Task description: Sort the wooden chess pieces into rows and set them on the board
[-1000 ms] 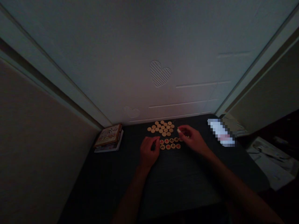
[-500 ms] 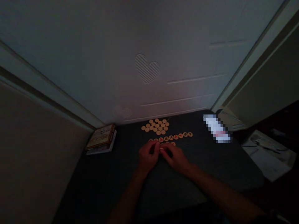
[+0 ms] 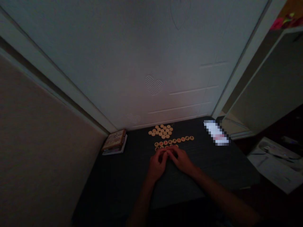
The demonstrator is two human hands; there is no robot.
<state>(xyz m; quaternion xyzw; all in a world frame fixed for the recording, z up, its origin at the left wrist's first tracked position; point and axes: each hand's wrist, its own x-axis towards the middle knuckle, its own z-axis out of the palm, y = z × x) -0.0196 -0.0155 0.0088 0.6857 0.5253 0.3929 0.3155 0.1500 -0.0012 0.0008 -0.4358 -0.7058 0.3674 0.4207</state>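
My left hand and my right hand meet at the fingertips over the dark tabletop. Both are closed in a pinch, and a pale round Chinese chess piece shows between them; which face it shows is too dim to tell. Just beyond the fingers lies a short row of Chinese chess pieces, partly hidden by my hands. Behind it runs a longer straight row of pieces with red and black characters facing up. Farther back, a cluster of pieces lies with plain faces up.
A stack of books sits at the table's back left corner. On the right is a blurred-out white item. The table backs against a pale panel with embossed hearts. Right of the table stands a white box.
The view has tilted up and shifted, so the table things sit elsewhere in the picture. My hands stay together at the short row, and more of its left end shows now.
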